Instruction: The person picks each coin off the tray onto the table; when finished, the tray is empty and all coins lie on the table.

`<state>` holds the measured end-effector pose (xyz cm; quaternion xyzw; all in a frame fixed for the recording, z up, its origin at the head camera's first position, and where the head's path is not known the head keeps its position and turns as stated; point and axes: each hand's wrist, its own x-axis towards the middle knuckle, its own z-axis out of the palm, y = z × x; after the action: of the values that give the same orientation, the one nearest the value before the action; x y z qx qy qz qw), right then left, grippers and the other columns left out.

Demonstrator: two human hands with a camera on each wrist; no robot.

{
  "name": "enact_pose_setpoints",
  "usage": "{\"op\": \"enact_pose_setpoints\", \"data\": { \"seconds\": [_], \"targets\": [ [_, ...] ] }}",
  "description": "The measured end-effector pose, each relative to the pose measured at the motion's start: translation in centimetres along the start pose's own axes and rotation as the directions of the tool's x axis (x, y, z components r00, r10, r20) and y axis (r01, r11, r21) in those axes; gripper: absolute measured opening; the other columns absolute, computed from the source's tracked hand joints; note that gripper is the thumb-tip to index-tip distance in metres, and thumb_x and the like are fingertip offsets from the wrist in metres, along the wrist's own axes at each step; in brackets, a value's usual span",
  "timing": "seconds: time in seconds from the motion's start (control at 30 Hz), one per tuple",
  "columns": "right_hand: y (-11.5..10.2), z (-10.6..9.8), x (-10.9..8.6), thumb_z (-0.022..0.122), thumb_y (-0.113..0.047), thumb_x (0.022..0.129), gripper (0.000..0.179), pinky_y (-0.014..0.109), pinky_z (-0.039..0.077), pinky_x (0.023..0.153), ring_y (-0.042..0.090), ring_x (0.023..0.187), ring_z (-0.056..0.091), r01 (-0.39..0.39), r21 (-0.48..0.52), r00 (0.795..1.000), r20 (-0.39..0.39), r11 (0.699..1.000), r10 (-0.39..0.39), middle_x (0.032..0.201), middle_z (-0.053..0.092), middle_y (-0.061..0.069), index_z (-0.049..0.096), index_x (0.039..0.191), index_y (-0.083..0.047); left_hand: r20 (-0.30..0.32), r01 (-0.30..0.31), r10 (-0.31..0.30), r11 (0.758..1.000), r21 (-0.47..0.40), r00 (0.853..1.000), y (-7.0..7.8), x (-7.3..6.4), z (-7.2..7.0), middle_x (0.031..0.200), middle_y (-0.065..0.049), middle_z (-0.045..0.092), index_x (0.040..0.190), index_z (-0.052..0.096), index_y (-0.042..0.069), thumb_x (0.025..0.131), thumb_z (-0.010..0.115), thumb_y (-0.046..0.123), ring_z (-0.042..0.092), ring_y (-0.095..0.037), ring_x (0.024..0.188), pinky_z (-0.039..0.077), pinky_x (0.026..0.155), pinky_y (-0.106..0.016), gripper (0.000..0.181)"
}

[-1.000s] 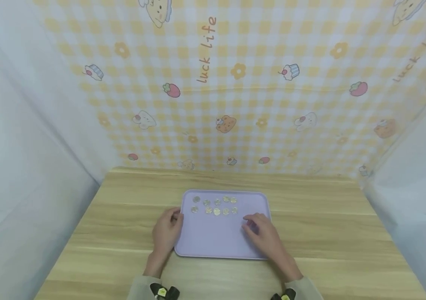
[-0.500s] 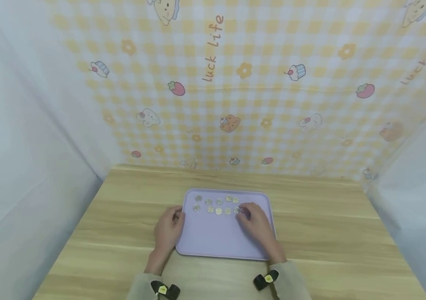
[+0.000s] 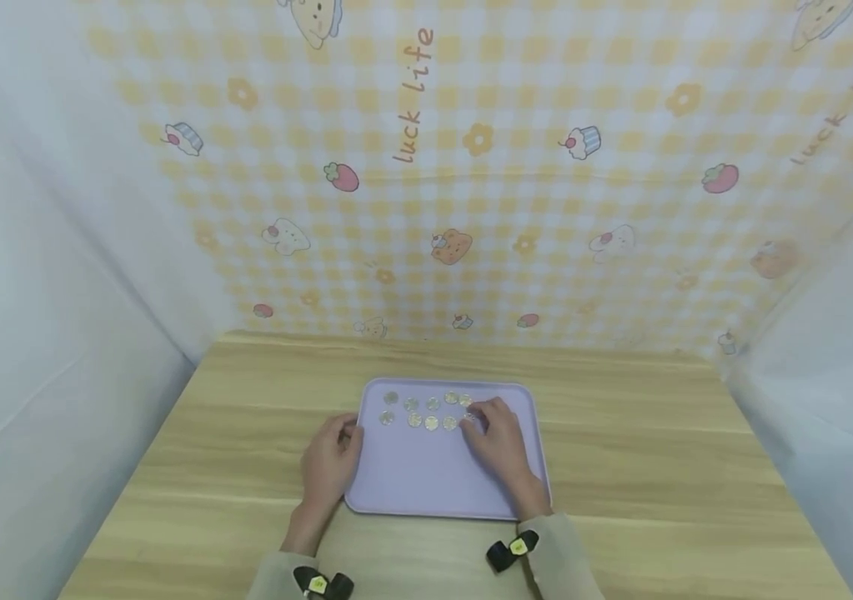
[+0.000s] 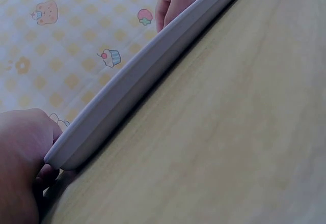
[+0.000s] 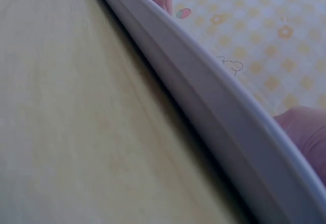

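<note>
A lilac tray point(image 3: 426, 492) lies on the table with several silvery coins point(image 3: 432, 423) set out in two rows near its far side. My left hand point(image 3: 329, 462) grips the tray's left edge; in the left wrist view part of that hand point(image 4: 20, 152) is above the rim and fingers show beneath it. Over the tray's right part, my right hand point(image 3: 499, 442) has its thumb and index finger bent around the coin at the right end of the nearer row. That coin is partly covered by the fingers. The right wrist view shows only the back of this hand point(image 5: 305, 132) behind the tray wall.
The wood-grain table point(image 3: 636, 467) extends on both sides of the tray. Behind it hangs a yellow checked cloth point(image 3: 524, 200) with cartoon prints, and white sheets point(image 3: 43, 275) flank the table. Each cuff carries a black wrist camera point(image 3: 512, 550).
My right hand has moved left and away from me across the tray, from beside the coins to the nearer row's last coin. My left hand stays on the tray edge.
</note>
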<state>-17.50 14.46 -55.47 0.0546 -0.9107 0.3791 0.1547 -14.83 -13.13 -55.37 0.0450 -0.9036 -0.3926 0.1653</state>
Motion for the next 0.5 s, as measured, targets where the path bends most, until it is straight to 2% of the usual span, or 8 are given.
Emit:
{"op": "enact_pose_setpoints", "data": {
  "seconds": [0.17,0.37,0.5],
  "targets": [
    [-0.32,0.28,-0.32,0.077,-0.025,0.083,0.030,0.037,0.046,0.079,0.016,0.083,0.054,-0.054,-0.025,0.998,0.018,0.998,0.055,0.091,0.060,0.000,0.071,0.107,-0.008,-0.001,0.017,-0.017,1.000,0.009,1.000,-0.37,-0.34,-0.05,0.092,-0.002,0.071,0.114,0.071,0.009,0.091,0.068,0.021,0.059,-0.013,0.073,0.046,0.066,-0.030,0.026],
    [-0.17,0.26,-0.30,0.076,-0.021,0.084,0.025,0.037,0.047,0.079,0.015,0.082,0.055,-0.040,-0.052,0.999,0.008,0.998,0.041,0.091,0.060,0.001,0.072,0.104,-0.007,0.012,0.020,-0.020,1.000,0.010,1.000,-0.28,-0.33,-0.03,0.093,-0.002,0.070,0.114,0.071,0.009,0.092,0.068,0.022,0.056,-0.011,0.070,0.044,0.064,-0.028,0.026],
    [-0.04,-0.10,-0.18,0.075,-0.020,0.087,0.024,0.036,0.047,0.077,0.015,0.082,0.054,-0.057,-0.037,0.998,0.037,0.998,0.059,0.091,0.060,0.002,0.071,0.106,-0.006,0.008,0.013,-0.013,1.000,0.000,1.000,-0.03,-0.31,0.06,0.092,-0.002,0.070,0.114,0.071,0.009,0.092,0.068,0.022,0.056,-0.011,0.069,0.045,0.063,-0.027,0.025]
  ]
}}
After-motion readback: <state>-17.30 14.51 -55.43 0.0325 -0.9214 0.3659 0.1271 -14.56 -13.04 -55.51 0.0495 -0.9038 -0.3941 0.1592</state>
